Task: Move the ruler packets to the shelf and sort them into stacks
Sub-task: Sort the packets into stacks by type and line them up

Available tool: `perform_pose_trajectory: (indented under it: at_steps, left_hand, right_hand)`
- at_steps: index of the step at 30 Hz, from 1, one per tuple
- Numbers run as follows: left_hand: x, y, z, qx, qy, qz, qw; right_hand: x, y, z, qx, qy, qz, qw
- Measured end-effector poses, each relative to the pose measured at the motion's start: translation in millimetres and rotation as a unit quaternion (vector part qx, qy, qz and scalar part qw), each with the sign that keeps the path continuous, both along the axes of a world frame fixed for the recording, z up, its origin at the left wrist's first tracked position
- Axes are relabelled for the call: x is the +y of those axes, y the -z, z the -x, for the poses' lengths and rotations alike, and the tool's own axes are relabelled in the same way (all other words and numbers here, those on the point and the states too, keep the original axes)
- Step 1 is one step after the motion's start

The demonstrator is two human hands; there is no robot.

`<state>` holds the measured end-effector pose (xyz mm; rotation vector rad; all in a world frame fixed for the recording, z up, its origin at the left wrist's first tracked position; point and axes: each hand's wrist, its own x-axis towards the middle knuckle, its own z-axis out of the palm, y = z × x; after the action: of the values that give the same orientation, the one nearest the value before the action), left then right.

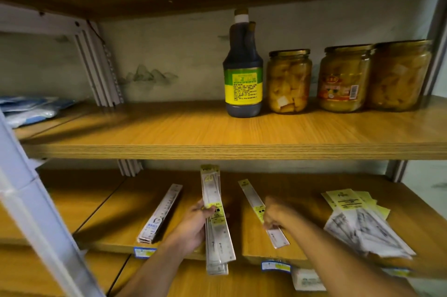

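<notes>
at lower centre of the frame we are gripping a ruler bundle (216, 221) with our left hand (193, 226) while our right hand (275, 214) is pinching a single packet (263, 214) on the shelf (302, 236).

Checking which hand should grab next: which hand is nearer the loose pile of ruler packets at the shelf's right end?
Right. The right hand is just left of the loose pile, pinching a single packet; the left hand is farther left, holding a bundle.

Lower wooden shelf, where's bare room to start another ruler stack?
Bare wood lies left of the grey ruler stack, and between the single packet under the right hand and the loose yellow-labelled heap. It is crowded centrally, round the left hand gripping a bundle.
</notes>
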<state>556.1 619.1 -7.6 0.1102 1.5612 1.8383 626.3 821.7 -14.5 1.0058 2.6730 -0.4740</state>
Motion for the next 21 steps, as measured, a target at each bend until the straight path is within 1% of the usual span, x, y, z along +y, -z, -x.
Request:
perform_pose_trajectory:
  at_steps: [3, 5, 7, 9, 11, 13, 14, 15, 18, 21]
  left_hand:
    - [4.7, 2.8, -1.3, -0.002, -0.005, 0.001, 1.000]
    - [7.6, 6.6, -1.8, -0.002, -0.003, 0.005, 1.000]
    - [8.7, 9.8, -2.4, -0.003, -0.001, 0.002, 1.000]
    - [8.2, 10.6, -2.6, -0.007, -0.005, -0.003, 1.000]
    - [8.1, 11.7, -2.7, -0.014, -0.011, -0.006, 1.000]
    - [9.9, 13.6, -4.4, -0.018, -0.016, -0.006, 1.000]
    - [11.7, 14.2, -6.1, -0.020, -0.019, -0.006, 1.000]
    - [14.3, 15.0, -7.6, -0.023, -0.024, -0.006, 0.999]
    - [26.1, 12.9, -17.4, -0.022, -0.015, -0.013, 1.000]
    - [36.9, 7.8, -26.6, -0.014, -0.006, -0.027, 1.000]
  right_hand:
    - [0.5, -3.4, -1.5, -0.001, -0.008, 0.014, 1.000]
    - [-1.5, -3.8, -3.1, 0.016, -0.008, 0.026, 1.000]
    - [-1.3, 0.0, -4.9, 0.054, 0.004, 0.061, 0.997]
    - [0.7, 2.8, -9.5, 0.113, 0.017, 0.120, 0.986]
    - [1.3, 0.5, -16.3, 0.195, 0.032, 0.211, 0.957]
    - [-3.5, -5.7, -24.1, 0.278, 0.054, 0.323, 0.903]
    - [-7.9, -9.3, -27.3, 0.304, 0.055, 0.361, 0.880]
    - [-12.7, -12.5, -29.7, 0.314, 0.045, 0.376, 0.871]
    - [-26.5, -13.1, -32.8, 0.320, 0.002, 0.375, 0.870]
    - [-33.6, -9.3, -33.9, 0.333, -0.003, 0.360, 0.871]
